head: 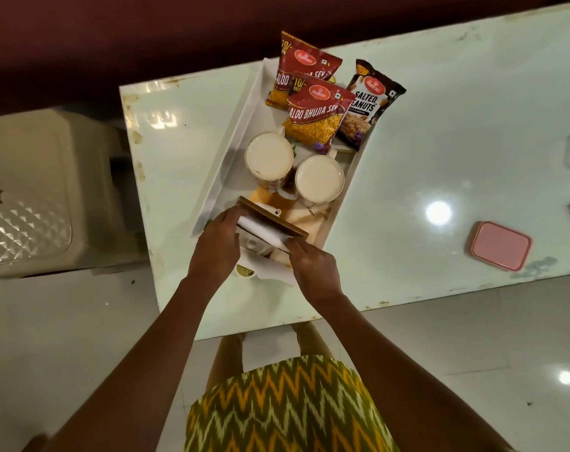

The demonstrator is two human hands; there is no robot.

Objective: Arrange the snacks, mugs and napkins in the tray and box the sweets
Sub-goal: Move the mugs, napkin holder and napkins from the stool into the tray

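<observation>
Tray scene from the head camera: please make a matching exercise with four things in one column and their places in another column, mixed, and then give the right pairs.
Things:
1. salted peanuts packet
2. pink lidded box
3. napkin holder
4. two mugs

Places:
A. on the table, outside the white tray, to the right
B. held between the left hand and the right hand, at the near end of the tray
C. in the middle of the tray
D. at the far right corner of the tray

Pairs: 1-D, 2-A, 3-B, 4-C
</observation>
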